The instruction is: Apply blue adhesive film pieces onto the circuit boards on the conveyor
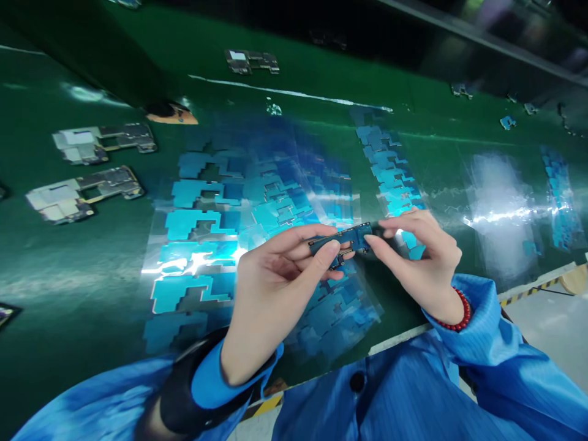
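A small circuit board [342,239] with a dark blue face is gripped in my left hand [285,269], the thumb lying across its front and the fingers behind it. My right hand [420,257] is closed around the board's right end, thumb tip against the edge and index finger curled beside it. Exactly where that index fingertip touches is hard to make out. Beneath my hands, clear sheets carry bright blue board-shaped film pieces [188,226]. Another strip of blue film pieces [388,165] lies beyond my right hand.
Two circuit boards [87,193] [105,141] lie at left on the green tabletop [105,245]. Another board [252,61] is farther back. A pale clear sheet stack [500,208] and more blue film pieces [560,196] are at right. A dark post [105,55] stands at upper left.
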Motion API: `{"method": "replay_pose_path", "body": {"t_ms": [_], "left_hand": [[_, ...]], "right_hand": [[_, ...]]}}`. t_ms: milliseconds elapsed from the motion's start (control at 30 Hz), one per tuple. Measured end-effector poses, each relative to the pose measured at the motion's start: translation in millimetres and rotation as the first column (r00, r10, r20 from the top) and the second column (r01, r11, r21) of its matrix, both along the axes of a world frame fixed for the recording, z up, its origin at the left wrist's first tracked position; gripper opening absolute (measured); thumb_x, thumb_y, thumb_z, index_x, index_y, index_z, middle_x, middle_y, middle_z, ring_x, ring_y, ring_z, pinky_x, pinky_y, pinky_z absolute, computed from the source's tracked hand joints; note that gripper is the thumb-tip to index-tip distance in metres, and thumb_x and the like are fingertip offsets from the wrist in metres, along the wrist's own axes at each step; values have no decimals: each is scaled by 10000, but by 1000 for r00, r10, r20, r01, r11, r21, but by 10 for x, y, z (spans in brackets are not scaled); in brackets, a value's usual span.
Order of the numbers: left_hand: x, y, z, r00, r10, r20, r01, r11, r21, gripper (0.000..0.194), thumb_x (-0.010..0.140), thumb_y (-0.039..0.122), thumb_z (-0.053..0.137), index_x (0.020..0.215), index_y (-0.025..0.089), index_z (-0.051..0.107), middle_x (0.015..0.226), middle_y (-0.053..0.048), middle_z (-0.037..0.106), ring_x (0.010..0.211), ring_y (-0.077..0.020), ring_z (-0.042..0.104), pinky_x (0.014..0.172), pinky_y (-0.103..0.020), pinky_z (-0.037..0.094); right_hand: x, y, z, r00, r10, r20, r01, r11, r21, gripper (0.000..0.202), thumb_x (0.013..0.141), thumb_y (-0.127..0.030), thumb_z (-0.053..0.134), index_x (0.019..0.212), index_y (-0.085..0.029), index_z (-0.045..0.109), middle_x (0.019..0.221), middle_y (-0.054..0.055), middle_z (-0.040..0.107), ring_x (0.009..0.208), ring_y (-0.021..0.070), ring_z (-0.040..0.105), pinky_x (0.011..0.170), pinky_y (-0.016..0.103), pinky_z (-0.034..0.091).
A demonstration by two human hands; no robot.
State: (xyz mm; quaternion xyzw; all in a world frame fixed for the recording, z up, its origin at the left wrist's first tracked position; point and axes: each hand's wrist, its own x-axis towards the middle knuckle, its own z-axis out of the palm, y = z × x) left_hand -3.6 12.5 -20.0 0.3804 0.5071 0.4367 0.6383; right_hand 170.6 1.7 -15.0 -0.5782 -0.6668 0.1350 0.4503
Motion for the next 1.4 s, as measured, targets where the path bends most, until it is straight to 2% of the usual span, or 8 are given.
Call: {"method": "replay_pose_path", "body": {"t_ms": [167, 567, 733, 833, 1000, 1200, 1300, 1400], "left_hand": [[1, 17, 24, 1000, 5, -7, -5, 1000, -2, 135, 749, 262, 757, 863, 210, 706, 644, 26, 742, 671, -181, 745, 544, -200, 627], [-4, 52, 19, 992, -120, 28, 123, 985, -118, 345, 701, 467, 766, 807, 179, 607, 603, -23, 698, 638, -205, 705, 508, -239, 567], [-81, 99, 6, 994, -36, 107, 41, 998, -49, 367, 854, 504, 577, 1005, 170, 597, 670, -24, 690, 562, -144, 633, 521, -230, 494], [-165, 165, -6, 985, 48, 163, -48, 999, -7, 294, 849, 452, 565, 859, 162, 613, 413, 81, 409, 353, -66, 319, 381, -179, 253], [-295, 307, 0, 957, 174, 231, -179, 984, 1, 245, 803, 401, 579, 689, 184, 563, 400, 121, 198, 351, -50, 118, 383, -186, 111], [-405, 342, 113, 880, 297, 371, -291, 954, -74, 346, 870, 380, 447, 587, 195, 519, 393, 87, 177, 353, -65, 116, 378, -200, 123], [-437, 361, 152, 850, 338, 405, -331, 939, -90, 393, 896, 325, 384, 543, 194, 498, 385, 74, 166, 351, -72, 105, 373, -213, 118], [-424, 370, 150, 875, 330, 355, -343, 939, -27, 357, 871, 324, 416, 547, 196, 496, 387, 72, 195, 353, -74, 142, 378, -217, 140]], "right_hand": [[82, 58, 4, 994, -94, -50, 90, 993, -75, 24, 815, -194, 683, 792, -196, 677, 697, -9, 669, 672, 132, 617, 696, 313, 522], [109, -28, 93, 930, 129, -345, -283, 850, -444, 171, 808, -325, 699, 775, -159, 672, 639, 0, 683, 557, 102, 641, 563, 207, 542], [399, 897, 269, 975, 136, -173, -198, 885, -421, 299, 789, -414, 702, 772, -118, 662, 617, 30, 670, 524, 109, 605, 535, 235, 517], [498, 1681, 262, 999, -1, -33, -11, 922, -386, 241, 842, -342, 648, 831, -101, 645, 778, 94, 705, 613, 114, 627, 659, 274, 551], [509, 2307, 213, 978, -101, 183, 151, 946, -286, 285, 810, -229, 679, 1005, -27, 633, 1068, 263, 650, 1025, 325, 630, 938, 512, 478], [81, 1626, 87, 887, 281, 366, -176, 939, -295, 512, 849, -351, 668, 1301, -150, 535, 1409, 158, 501, 1331, 274, 447, 1151, 429, 317], [-109, 1004, 4, 601, 707, 372, -563, 705, -431, 873, 747, -583, 708, 1449, -182, 377, 1539, 146, 355, 1418, 312, 336, 1164, 507, 290], [-137, 597, -122, 490, 780, 389, -586, 625, -516, 774, 830, -569, 620, 1462, -205, 360, 1551, 151, 328, 1442, 329, 291, 1136, 604, 271]]}}
